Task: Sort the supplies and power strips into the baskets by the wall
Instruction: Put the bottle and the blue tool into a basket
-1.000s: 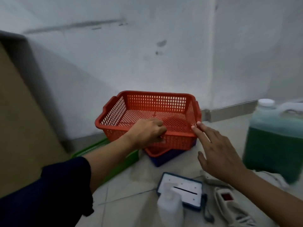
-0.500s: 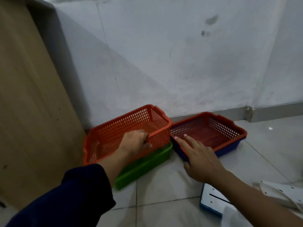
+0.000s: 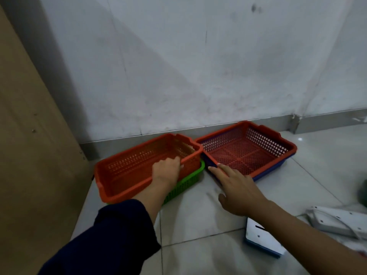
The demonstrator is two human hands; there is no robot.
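The left hand (image 3: 166, 172) grips the near rim of an orange basket (image 3: 127, 171) resting on a green basket (image 3: 186, 181) by the wall. The right hand (image 3: 237, 190), fingers straight, touches the red basket (image 3: 286, 153) nested in a blue basket (image 3: 270, 172). A power strip (image 3: 337, 220) lies right.

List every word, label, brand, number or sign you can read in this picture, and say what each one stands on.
None can be read.
Baskets: the orange basket, the green one under it and the red one nested in a blue one show only bare mesh.
Power strip: white, no legible marking.
White panel: a dark slot and dots, no text.
Wall: stains and cracks only.
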